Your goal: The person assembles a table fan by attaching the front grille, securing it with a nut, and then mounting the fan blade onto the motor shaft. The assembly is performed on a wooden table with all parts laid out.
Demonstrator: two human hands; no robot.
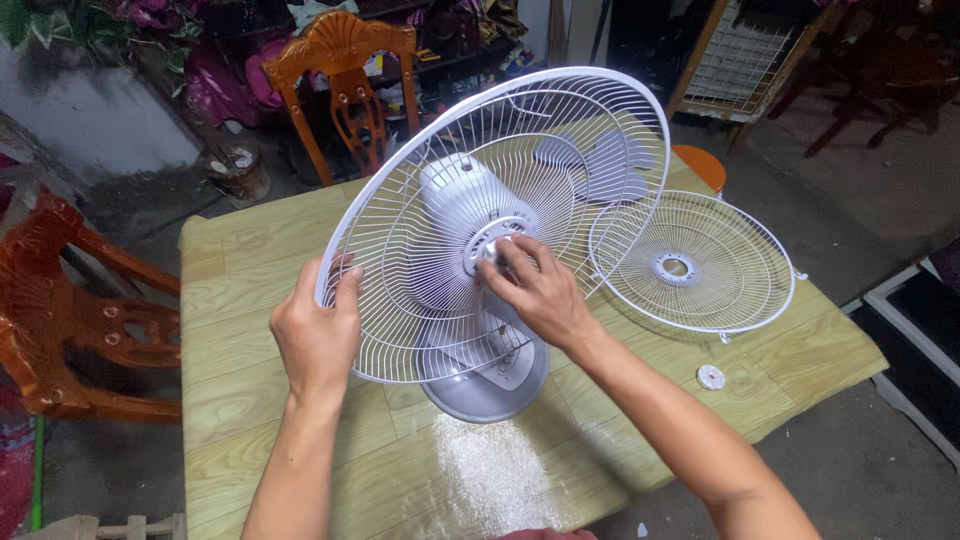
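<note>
A grey table fan (470, 215) stands on a wood-patterned table (250, 330), its round base (485, 385) near the front edge. A white wire rear guard (600, 110) sits around the motor housing. My left hand (318, 330) grips the guard's lower left rim. My right hand (535, 290) has its fingertips pinched on the fastening at the guard's hub (490, 248), around the motor shaft. Grey fan blades (600, 165) lie on the table behind the guard. A second white wire guard (692, 262) lies flat to the right.
A small white round cap (710, 377) lies near the table's right front corner. Orange wooden chairs stand at the left (70, 310) and behind the table (345, 80). An orange stool (700, 165) is at the far right edge. Grey concrete floor surrounds the table.
</note>
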